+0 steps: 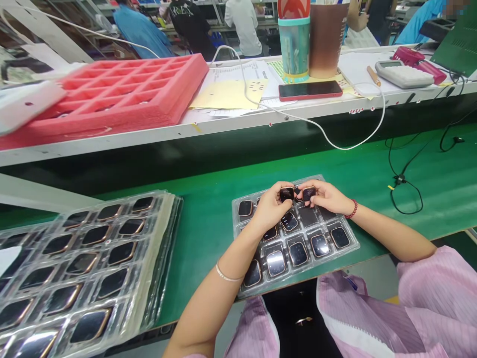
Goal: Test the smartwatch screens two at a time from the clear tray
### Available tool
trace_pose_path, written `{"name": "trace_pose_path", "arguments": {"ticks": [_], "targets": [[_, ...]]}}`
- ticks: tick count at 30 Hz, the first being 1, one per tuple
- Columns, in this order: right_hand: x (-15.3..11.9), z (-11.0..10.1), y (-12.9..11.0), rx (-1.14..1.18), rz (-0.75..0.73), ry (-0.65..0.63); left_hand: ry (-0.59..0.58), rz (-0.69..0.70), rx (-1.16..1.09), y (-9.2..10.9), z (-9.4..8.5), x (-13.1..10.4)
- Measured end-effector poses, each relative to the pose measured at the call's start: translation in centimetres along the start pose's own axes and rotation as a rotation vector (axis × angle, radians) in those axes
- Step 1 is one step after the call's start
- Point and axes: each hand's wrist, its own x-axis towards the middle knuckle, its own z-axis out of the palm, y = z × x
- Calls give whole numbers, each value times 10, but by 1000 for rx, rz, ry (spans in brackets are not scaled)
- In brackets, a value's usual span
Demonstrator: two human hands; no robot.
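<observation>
My left hand [271, 206] pinches a square smartwatch face [286, 194] with a gold-coloured rim and dark screen. Close beside it, my right hand [326, 196] grips a second smartwatch face [308, 194] of the same look. Both are raised over a clear plastic tray [354, 243] with rows of pockets. Several more watch faces lie in that tray, among them one at the front right [340, 237]. Two pockets under my right hand, such as this bare pocket [307, 216], hold no watch face. My left forearm hides part of the tray's left side.
A stack of clear trays [164, 238] with watch faces stands at the left. On the shelf [231, 119] above are a pink foam tray [175, 94], a phone [310, 90], cups and a calculator [404, 74]. A white cable [335, 144] droops down; black cables [400, 179] lie at right.
</observation>
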Motion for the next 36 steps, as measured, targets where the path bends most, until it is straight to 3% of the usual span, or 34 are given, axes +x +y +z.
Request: {"name": "trace_pose_path", "arguments": {"ticks": [36], "targets": [[1, -3, 3, 52, -9, -15, -7, -31, -67, -6, -1, 2]]}}
